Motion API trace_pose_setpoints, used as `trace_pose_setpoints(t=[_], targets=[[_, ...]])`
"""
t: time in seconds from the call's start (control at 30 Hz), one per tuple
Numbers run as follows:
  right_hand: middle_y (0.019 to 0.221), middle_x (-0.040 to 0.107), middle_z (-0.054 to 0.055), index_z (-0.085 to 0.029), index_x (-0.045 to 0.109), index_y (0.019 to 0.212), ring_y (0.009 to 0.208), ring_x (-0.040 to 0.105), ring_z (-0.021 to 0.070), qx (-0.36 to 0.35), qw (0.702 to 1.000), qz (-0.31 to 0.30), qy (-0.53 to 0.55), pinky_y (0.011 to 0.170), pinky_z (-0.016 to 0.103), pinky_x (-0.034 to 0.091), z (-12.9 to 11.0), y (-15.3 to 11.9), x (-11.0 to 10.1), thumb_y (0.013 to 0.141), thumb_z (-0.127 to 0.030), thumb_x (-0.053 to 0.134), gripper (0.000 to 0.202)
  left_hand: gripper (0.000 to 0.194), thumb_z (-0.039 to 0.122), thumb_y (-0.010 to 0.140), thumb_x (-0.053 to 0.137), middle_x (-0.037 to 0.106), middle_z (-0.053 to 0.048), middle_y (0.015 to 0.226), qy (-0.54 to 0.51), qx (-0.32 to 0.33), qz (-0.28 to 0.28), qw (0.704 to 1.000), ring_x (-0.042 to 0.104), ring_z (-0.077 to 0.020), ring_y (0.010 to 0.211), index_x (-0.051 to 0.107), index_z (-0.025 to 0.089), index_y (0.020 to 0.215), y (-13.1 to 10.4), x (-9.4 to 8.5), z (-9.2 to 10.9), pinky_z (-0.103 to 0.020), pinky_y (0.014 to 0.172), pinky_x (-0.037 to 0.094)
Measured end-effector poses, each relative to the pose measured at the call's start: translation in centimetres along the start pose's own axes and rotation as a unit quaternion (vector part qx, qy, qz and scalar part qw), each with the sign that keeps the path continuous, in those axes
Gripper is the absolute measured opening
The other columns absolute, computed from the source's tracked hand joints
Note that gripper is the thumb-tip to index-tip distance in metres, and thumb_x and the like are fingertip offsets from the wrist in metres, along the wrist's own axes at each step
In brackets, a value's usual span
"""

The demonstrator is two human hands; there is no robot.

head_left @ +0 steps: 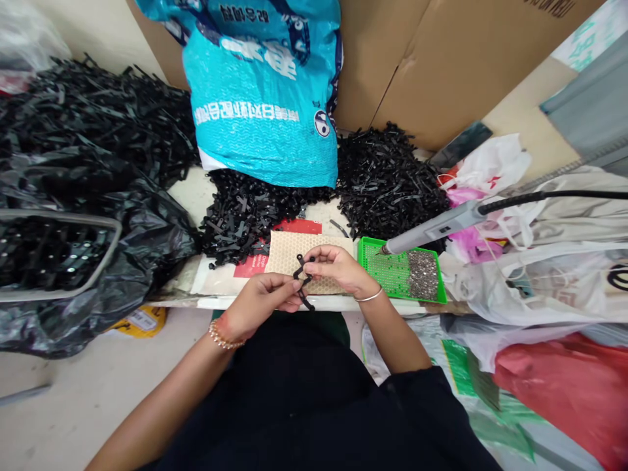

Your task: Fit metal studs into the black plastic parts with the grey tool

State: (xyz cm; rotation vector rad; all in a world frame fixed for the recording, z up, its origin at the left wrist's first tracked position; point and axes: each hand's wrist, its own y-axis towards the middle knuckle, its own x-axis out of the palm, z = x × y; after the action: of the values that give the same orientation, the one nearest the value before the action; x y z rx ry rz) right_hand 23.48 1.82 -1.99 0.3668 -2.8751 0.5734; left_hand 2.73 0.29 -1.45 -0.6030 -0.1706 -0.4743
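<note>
we see the left hand (275, 294) and right hand (336, 267) nearly closed, pinching slim black pieces (307, 302) over the textured pad (287, 248); they look partly joined. loose black parts (387, 183) lie heaped behind; metal-dotted pieces (44, 252) in the grey-rimmed container (116, 230) look assembled.

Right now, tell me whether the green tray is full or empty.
The green tray is partly filled: small metal pieces crowd its right side; mostly green shows at left.

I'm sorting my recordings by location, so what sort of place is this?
Probably a small assembly workspace: heaped black parts, a green tray of small metal pieces and a corded tool.
</note>
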Motion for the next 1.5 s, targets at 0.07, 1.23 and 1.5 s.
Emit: trace_pose_setpoints(t=[0.07,1.23,1.5], targets=[[0.079,0.072,-0.002,-0.018,0.07,0.089,0.07,0.067,0.009,-0.019,1.0,0.012,0.007,0.07,0.023,0.055,0.6,0.1,0.2,0.066,-0.033,0.089,0.033,0.048,0.055,0.059,0.09,0.077,-0.006,0.073,-0.021,0.002,0.013,1.0,0.07,-0.0137,0.064,0.079,0.014,0.081,0.0,0.0,0.0,-0.022,0.065,0.061],[0.088,0.062,0.001,-0.022,0.066,0.084,0.084,0.061,0.0142,-0.176,0.966,0.186,-0.036,0.081,0.029,0.054,5.9,-1.3,4.3,0.078,-0.047,0.076,0.027,0.029,0.027,0.059,0.094,0.078,-0.003,0.084,-0.21,-0.002,0.084,0.974,0.072,-0.0138,0.08,0.075,0.014,0.077,1.4,0.9,-1.7,-0.024,0.08,0.059],[0.142,0.039,0.012,-0.033,0.035,0.145,0.126,0.051,0.0229,-0.362,0.728,0.529,-0.244,0.103,0.042,0.05,2.1,-6.4,-3.5,0.094,-0.044,0.054,0.056,0.04,0.039,0.054,0.096,0.076,-0.005,0.079,-0.103,0.021,0.077,0.991,0.07,-0.0135,0.069,0.074,0.013,0.076,4.5,2.0,0.8,-0.024,0.072,0.059]])
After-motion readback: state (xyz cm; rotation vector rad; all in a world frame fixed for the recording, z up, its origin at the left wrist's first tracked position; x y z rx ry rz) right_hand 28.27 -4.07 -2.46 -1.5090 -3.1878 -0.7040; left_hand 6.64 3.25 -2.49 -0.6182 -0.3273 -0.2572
